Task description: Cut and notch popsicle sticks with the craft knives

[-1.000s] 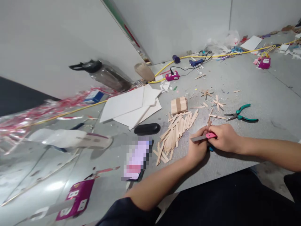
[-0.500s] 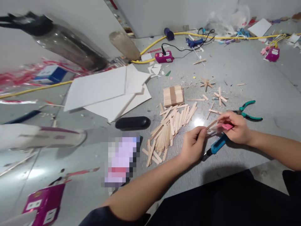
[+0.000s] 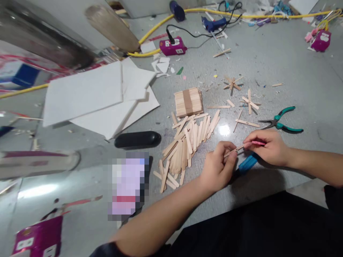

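My left hand (image 3: 219, 165) pinches a wooden craft stick (image 3: 232, 151) between thumb and fingers. At the stick's far end, my right hand (image 3: 269, 146) is closed on a small flat pink object (image 3: 258, 142), whose kind I cannot make out. Beneath the hands lies a blue-handled utility knife (image 3: 248, 162), partly covered by them. Teal-handled pliers (image 3: 278, 123) rest just beyond my right hand. Loose craft sticks (image 3: 191, 141) are heaped left of my left hand, with a banded bundle (image 3: 188, 102) behind them. Past the hands sit sticks joined in star shapes (image 3: 249, 101) and a crossed pair (image 3: 245, 123).
A black case (image 3: 138, 139) and a blurred-out phone (image 3: 127, 185) lie to the left. White boards (image 3: 85, 92) are stacked behind them. At the back are a blue glue gun (image 3: 214, 24), a purple power socket (image 3: 173, 46) and a yellow cable (image 3: 241, 14).
The view has shifted, so most things sit further left. The stick and pink object have turned more edge-on between my hands. Both hands keep their holds.
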Demonstrator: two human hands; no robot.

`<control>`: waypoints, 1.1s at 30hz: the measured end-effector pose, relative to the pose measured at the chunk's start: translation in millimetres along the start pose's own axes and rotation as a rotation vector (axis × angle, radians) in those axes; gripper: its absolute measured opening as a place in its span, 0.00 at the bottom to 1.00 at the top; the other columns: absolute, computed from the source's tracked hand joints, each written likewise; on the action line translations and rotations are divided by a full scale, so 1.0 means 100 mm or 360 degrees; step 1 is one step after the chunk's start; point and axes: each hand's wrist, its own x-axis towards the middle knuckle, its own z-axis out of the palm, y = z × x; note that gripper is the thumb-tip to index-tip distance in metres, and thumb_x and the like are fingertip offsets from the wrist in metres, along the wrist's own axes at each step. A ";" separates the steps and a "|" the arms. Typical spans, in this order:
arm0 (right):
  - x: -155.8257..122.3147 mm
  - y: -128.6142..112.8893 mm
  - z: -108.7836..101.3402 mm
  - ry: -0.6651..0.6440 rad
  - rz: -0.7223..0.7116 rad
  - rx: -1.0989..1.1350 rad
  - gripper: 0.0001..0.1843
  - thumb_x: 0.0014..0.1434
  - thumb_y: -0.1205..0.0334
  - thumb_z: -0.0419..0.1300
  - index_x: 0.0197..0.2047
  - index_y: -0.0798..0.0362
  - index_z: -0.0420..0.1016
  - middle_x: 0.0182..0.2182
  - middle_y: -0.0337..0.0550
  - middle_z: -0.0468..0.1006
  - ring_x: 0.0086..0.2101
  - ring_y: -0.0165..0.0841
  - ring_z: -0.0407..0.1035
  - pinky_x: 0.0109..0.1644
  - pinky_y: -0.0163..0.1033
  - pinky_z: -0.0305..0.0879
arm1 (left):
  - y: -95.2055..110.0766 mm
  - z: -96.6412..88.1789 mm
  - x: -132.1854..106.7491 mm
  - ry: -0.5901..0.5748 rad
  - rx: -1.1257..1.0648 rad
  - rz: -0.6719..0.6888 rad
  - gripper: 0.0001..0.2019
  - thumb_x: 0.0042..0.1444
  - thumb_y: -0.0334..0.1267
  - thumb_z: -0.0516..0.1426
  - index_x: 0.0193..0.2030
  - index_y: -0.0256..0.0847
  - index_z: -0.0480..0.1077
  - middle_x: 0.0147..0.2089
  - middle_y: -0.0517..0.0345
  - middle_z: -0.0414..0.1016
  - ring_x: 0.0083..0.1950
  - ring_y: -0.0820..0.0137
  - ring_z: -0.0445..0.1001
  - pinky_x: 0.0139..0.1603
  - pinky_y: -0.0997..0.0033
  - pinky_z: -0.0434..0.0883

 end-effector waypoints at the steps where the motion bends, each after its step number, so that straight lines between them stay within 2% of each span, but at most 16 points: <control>1: 0.01 -0.03 0.01 0.0021 0.0133 0.0043 0.08 0.72 0.58 0.74 0.40 0.49 0.90 0.30 0.39 0.88 0.29 0.32 0.80 0.34 0.36 0.76 | -0.01 0.01 0.01 -0.0001 -0.0067 -0.0030 0.11 0.83 0.49 0.57 0.57 0.44 0.72 0.26 0.72 0.67 0.25 0.74 0.67 0.31 0.71 0.61; 3: 0.05 -0.10 0.01 0.0070 0.0345 0.0093 0.10 0.70 0.55 0.76 0.36 0.49 0.90 0.28 0.39 0.87 0.29 0.33 0.79 0.36 0.38 0.77 | -0.03 0.03 0.02 -0.0023 -0.0198 -0.0087 0.12 0.83 0.50 0.58 0.59 0.45 0.68 0.26 0.75 0.63 0.25 0.73 0.64 0.31 0.71 0.58; 5: 0.08 -0.14 0.01 0.0104 0.0446 0.0170 0.08 0.67 0.56 0.77 0.37 0.48 0.90 0.28 0.39 0.87 0.29 0.33 0.80 0.38 0.39 0.78 | -0.06 0.07 0.03 -0.0063 -0.0272 -0.0143 0.13 0.81 0.51 0.60 0.60 0.46 0.67 0.27 0.75 0.63 0.26 0.73 0.63 0.32 0.70 0.57; 8: 0.12 -0.17 0.01 0.0126 0.0500 0.0275 0.03 0.66 0.58 0.77 0.40 0.47 0.91 0.29 0.37 0.87 0.30 0.34 0.81 0.38 0.40 0.78 | -0.08 0.11 0.05 -0.0071 -0.0311 -0.0170 0.15 0.80 0.52 0.62 0.60 0.46 0.66 0.27 0.75 0.64 0.25 0.73 0.63 0.32 0.69 0.56; 12: 0.13 -0.19 0.00 0.0101 0.0517 0.0192 0.08 0.68 0.58 0.76 0.35 0.47 0.91 0.28 0.37 0.87 0.30 0.32 0.80 0.39 0.39 0.76 | -0.02 0.10 0.08 -0.0084 -0.0309 -0.0147 0.15 0.83 0.55 0.58 0.59 0.46 0.66 0.26 0.75 0.64 0.24 0.73 0.63 0.31 0.68 0.56; 14: 0.13 -0.20 0.00 0.0095 0.0524 0.0172 0.09 0.68 0.58 0.76 0.35 0.47 0.91 0.28 0.37 0.86 0.30 0.32 0.79 0.39 0.39 0.75 | 0.04 0.07 0.10 -0.0101 -0.0306 -0.0173 0.18 0.84 0.57 0.55 0.57 0.44 0.70 0.27 0.71 0.68 0.26 0.72 0.66 0.33 0.68 0.59; 16: 0.14 -0.22 0.00 0.0096 0.0526 0.0171 0.08 0.68 0.57 0.77 0.35 0.46 0.91 0.27 0.36 0.86 0.30 0.32 0.78 0.38 0.39 0.75 | 0.10 0.04 0.12 -0.0134 -0.0314 -0.0219 0.23 0.85 0.60 0.53 0.53 0.42 0.76 0.33 0.61 0.78 0.32 0.71 0.72 0.37 0.66 0.64; 18: 0.14 -0.23 0.00 0.0113 0.0515 0.0148 0.09 0.69 0.58 0.76 0.35 0.46 0.91 0.27 0.36 0.85 0.29 0.32 0.78 0.37 0.39 0.75 | 0.14 0.02 0.16 -0.0182 -0.0418 -0.0323 0.27 0.83 0.62 0.54 0.47 0.40 0.80 0.38 0.55 0.82 0.35 0.70 0.74 0.39 0.65 0.66; 20: 0.14 -0.23 0.00 0.0136 0.0490 0.0106 0.11 0.70 0.57 0.77 0.34 0.45 0.89 0.27 0.35 0.85 0.29 0.32 0.78 0.37 0.40 0.75 | 0.17 0.00 0.20 -0.0236 -0.0638 -0.0511 0.28 0.81 0.64 0.55 0.43 0.40 0.79 0.33 0.59 0.77 0.31 0.71 0.67 0.36 0.66 0.62; 22: 0.13 -0.23 0.00 0.0155 0.0463 0.0062 0.13 0.71 0.55 0.77 0.33 0.45 0.88 0.27 0.35 0.84 0.29 0.32 0.78 0.37 0.40 0.75 | 0.19 -0.04 0.26 -0.0328 -0.0844 -0.0683 0.28 0.79 0.65 0.58 0.39 0.41 0.76 0.26 0.66 0.64 0.26 0.73 0.57 0.30 0.66 0.55; 24: 0.13 -0.22 0.00 0.0164 0.0423 0.0039 0.13 0.71 0.54 0.77 0.33 0.45 0.89 0.27 0.35 0.85 0.30 0.32 0.78 0.37 0.41 0.76 | 0.20 -0.09 0.32 -0.0434 -0.0935 -0.0760 0.26 0.76 0.62 0.60 0.36 0.43 0.74 0.24 0.68 0.58 0.25 0.74 0.52 0.29 0.65 0.50; 27: 0.12 -0.21 0.01 0.0177 0.0378 0.0050 0.11 0.72 0.54 0.77 0.35 0.44 0.90 0.28 0.34 0.85 0.29 0.32 0.79 0.38 0.40 0.77 | 0.21 -0.16 0.39 -0.0504 -0.0969 -0.0763 0.23 0.73 0.57 0.62 0.32 0.43 0.72 0.24 0.67 0.58 0.26 0.74 0.53 0.28 0.65 0.48; 33: 0.15 -0.20 0.00 0.0185 0.0454 0.0143 0.05 0.70 0.59 0.77 0.38 0.44 0.91 0.29 0.35 0.88 0.31 0.33 0.82 0.40 0.40 0.80 | 0.23 -0.16 0.41 -0.0472 -0.1117 -0.0862 0.21 0.72 0.53 0.64 0.31 0.42 0.72 0.24 0.67 0.57 0.26 0.75 0.54 0.28 0.68 0.48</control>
